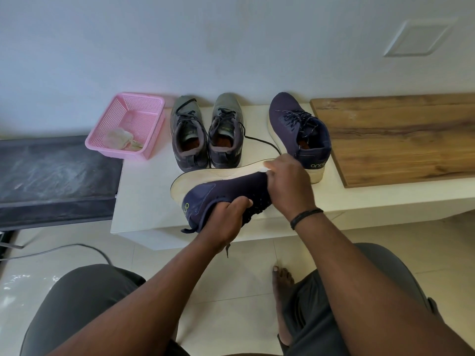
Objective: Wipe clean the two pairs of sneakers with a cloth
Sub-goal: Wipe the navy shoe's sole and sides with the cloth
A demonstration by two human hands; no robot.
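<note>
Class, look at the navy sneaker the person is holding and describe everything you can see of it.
The held navy sneaker has a knitted-looking dark blue upper, dark laces, green lettering at the heel and a thick off-white sole. It is tipped on its side, sole facing away from the person, heel to the left, above the white ledge. The left hand grips its collar; the right hand presses a small white cloth on the sole's edge.

The right hand (288,186) hides the held sneaker's (226,191) toe.
</note>
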